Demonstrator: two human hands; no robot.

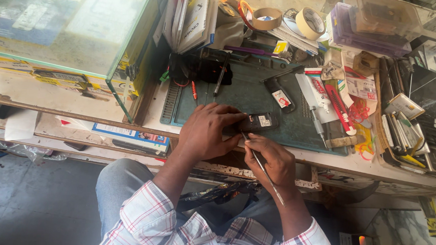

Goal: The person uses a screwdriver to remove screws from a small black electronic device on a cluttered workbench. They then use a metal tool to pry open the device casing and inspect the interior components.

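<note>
Across the far left of the scene, a glass display case (69, 25) is set, with yellow and blue boxes dimly seen through its top. Right of it a dark green work mat (259, 102) is spread on the bench, crowded round with clutter. On the mat's near edge a small dark phone (258, 122) is laid with its back open and a pale label showing. It is steadied by the left hand (208, 133), whose fingers are curled and pressed on its left end. A thin metal tool (261, 165) is pinched in the closed fingers of the right hand (271, 160), its tip brought to the phone's near edge. The step in hand appears to be fine probing or prising at the opened back; a light, steady touch at the tip would be called for, with the phone kept from sliding.

Beyond the mat, two rolls of tan tape (310, 22) are seen at the far edge, a clear lilac plastic box (367, 33) at far right, and a white tube with red markings (318, 88) near a red-handled cutter (340, 108). A blue-and-white booklet (130, 134) is tucked on the near shelf at left.
</note>
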